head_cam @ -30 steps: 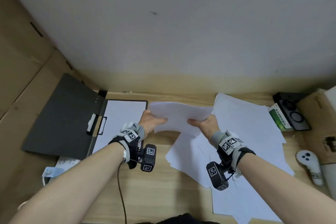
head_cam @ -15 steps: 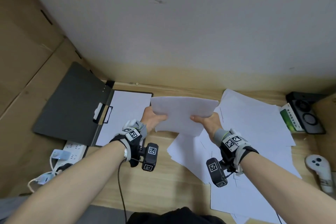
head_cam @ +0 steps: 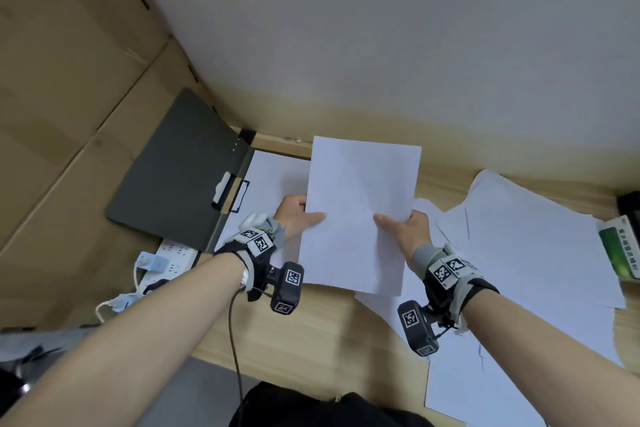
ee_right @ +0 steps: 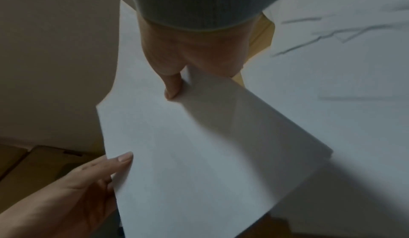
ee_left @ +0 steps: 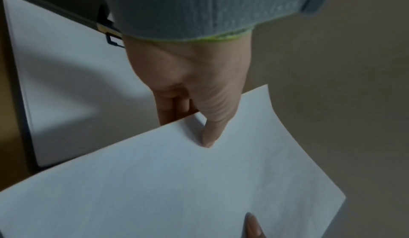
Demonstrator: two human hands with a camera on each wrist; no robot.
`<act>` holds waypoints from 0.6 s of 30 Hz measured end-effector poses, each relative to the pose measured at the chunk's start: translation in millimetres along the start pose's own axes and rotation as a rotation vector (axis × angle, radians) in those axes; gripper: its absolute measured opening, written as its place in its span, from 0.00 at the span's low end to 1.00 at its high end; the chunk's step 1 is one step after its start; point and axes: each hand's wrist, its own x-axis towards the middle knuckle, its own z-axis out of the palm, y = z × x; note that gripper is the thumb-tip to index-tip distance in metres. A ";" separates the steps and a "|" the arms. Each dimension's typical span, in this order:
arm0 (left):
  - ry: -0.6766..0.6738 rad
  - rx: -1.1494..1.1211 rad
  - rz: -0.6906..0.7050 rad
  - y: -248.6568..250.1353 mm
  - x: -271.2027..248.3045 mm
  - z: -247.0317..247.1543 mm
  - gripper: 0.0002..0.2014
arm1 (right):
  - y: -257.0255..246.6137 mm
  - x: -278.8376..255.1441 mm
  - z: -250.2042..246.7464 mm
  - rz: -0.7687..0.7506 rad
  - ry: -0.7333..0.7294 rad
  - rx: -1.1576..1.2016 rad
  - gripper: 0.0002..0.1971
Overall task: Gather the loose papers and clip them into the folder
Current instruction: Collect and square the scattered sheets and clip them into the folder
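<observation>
I hold a stack of white papers (head_cam: 360, 211) upright above the desk, its long edges vertical. My left hand (head_cam: 298, 218) pinches its left edge, thumb on the front (ee_left: 208, 136), fingers behind. My right hand (head_cam: 403, 227) pinches the right edge the same way (ee_right: 172, 87). The open dark grey folder (head_cam: 176, 173) lies at the left; its cover leans on cardboard, and a white sheet (head_cam: 273, 180) lies on its board beside the clip (head_cam: 230, 192). More loose papers (head_cam: 519, 239) are spread over the desk to the right.
A white power strip (head_cam: 169, 253) with a plug and cable lies below the folder at the desk's left edge. A green and white box (head_cam: 620, 250) and a black device (head_cam: 630, 201) sit at the far right. Cardboard panels (head_cam: 69, 80) wall the left side.
The stack has turned from lying flat and wide between my hands to standing upright, and both hands have carried it left, toward the folder.
</observation>
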 end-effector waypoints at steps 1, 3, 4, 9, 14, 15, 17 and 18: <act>-0.010 0.015 -0.018 -4.9 1.4 -5.5 0.10 | 2.6 0.6 4.9 0.008 0.007 -0.004 0.10; -0.021 0.052 -0.061 -16.3 10.8 -27.3 0.07 | 5.4 6.9 23.7 0.036 0.021 -0.022 0.09; -0.027 0.078 -0.078 -21.7 16.2 -38.1 0.05 | 6.6 9.9 33.1 0.042 0.023 -0.037 0.10; -0.036 0.182 -0.197 -49.7 45.3 -101.1 0.05 | 13.0 27.4 90.1 0.091 0.040 -0.149 0.11; -0.019 0.431 -0.293 -72.4 69.8 -143.4 0.06 | 18.4 37.4 128.8 0.151 0.074 -0.212 0.09; -0.015 0.583 -0.293 -75.0 75.4 -149.9 0.08 | 20.5 38.6 137.0 0.164 0.081 -0.216 0.09; -0.058 0.916 -0.258 -74.2 85.6 -158.4 0.10 | 22.7 41.0 148.6 0.180 0.090 -0.207 0.10; -0.073 1.026 -0.247 -73.2 89.9 -161.6 0.11 | 23.0 42.6 153.3 0.187 0.098 -0.202 0.11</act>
